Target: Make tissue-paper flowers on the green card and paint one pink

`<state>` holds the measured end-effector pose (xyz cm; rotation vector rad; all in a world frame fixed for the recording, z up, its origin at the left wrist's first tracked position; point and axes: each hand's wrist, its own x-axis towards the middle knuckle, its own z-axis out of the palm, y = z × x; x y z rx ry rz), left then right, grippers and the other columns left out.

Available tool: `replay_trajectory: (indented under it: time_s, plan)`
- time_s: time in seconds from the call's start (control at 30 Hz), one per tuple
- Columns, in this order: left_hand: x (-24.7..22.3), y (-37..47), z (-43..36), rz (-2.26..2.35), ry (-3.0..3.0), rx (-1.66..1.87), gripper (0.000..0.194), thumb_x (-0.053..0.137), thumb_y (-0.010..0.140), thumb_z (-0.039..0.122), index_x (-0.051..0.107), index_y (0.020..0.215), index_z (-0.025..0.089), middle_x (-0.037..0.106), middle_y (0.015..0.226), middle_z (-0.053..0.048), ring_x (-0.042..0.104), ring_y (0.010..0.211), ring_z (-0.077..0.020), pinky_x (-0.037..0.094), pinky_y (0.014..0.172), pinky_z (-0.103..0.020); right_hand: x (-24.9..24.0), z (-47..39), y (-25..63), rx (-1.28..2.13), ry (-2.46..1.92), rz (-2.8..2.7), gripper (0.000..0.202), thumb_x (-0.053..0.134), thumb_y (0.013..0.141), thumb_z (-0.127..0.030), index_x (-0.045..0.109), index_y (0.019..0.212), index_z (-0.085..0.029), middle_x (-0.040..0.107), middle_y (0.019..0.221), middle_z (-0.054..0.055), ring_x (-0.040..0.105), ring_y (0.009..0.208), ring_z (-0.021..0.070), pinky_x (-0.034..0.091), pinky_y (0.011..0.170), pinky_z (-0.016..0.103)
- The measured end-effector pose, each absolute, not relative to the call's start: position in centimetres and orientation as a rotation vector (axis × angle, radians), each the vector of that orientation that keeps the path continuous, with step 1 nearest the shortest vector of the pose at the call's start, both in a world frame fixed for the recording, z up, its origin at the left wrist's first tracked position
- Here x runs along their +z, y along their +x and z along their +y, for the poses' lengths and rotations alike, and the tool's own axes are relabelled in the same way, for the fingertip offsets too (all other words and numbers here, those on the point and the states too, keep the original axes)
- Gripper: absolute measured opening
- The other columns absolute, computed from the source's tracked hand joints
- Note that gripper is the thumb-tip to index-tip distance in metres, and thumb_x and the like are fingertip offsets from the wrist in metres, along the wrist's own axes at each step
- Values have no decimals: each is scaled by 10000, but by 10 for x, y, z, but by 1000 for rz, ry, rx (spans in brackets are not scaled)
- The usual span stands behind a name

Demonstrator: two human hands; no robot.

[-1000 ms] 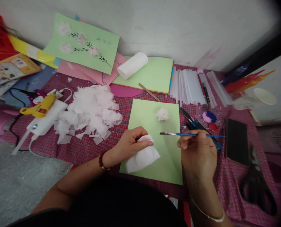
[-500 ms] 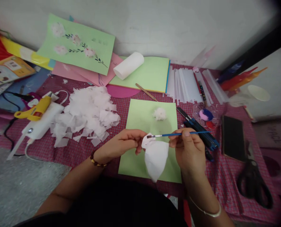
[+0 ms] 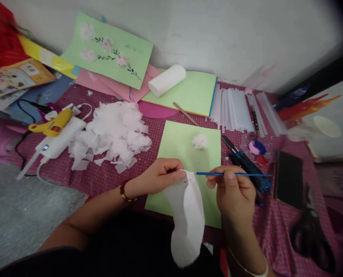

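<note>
My left hand (image 3: pixel 167 176) pinches the top edge of a white tissue sheet (image 3: pixel 190 219), which hangs down over my lap. Between the fingers of my right hand (image 3: pixel 235 188) is a thin blue paintbrush (image 3: pixel 207 173), held level. Its bristle end is at the top of the tissue, by my left fingertips, and is hidden in the paper. Under both hands lies a light green sheet (image 3: pixel 171 142). A small fluffy white paper flower (image 3: pixel 199 141) sits on its upper right part.
Left of the green sheet is a heap of torn white tissue (image 3: pixel 116 127). A yellow glue gun (image 3: pixel 54 124) rests on a white power strip (image 3: pixel 60 140). A tissue roll (image 3: pixel 167 80) lies behind. On the right are a utility knife (image 3: pixel 229 143), black scissors (image 3: pixel 312 234) and a dark flat box (image 3: pixel 290 180).
The tissue has opened out and now hangs longer and lower. The brush's bristle end, visible before, has gone behind or into the tissue's top edge. The view has shifted slightly left.
</note>
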<state>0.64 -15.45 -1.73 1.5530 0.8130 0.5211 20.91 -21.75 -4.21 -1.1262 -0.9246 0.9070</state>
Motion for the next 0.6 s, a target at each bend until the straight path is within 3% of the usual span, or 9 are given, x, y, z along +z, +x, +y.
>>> replay_trajectory:
  time_s: [0.33,0.6]
  plan:
    - [-16,6,-152,806,1579,517,394,586,855,398,400,596,166,334,570,65,307,538,-64,230,487,-199,-38,-212,206,994,-1060,-835,187,597,909,-289,697,776,-202,645,714,4,588,522,103,465,477,243]
    - [-17,4,-162,590,1601,691,341,587,867,300,462,583,160,384,547,53,355,521,-68,270,514,-228,-40,-211,205,1209,-1016,-767,222,654,871,-333,655,682,-217,618,701,5,534,470,104,427,415,258]
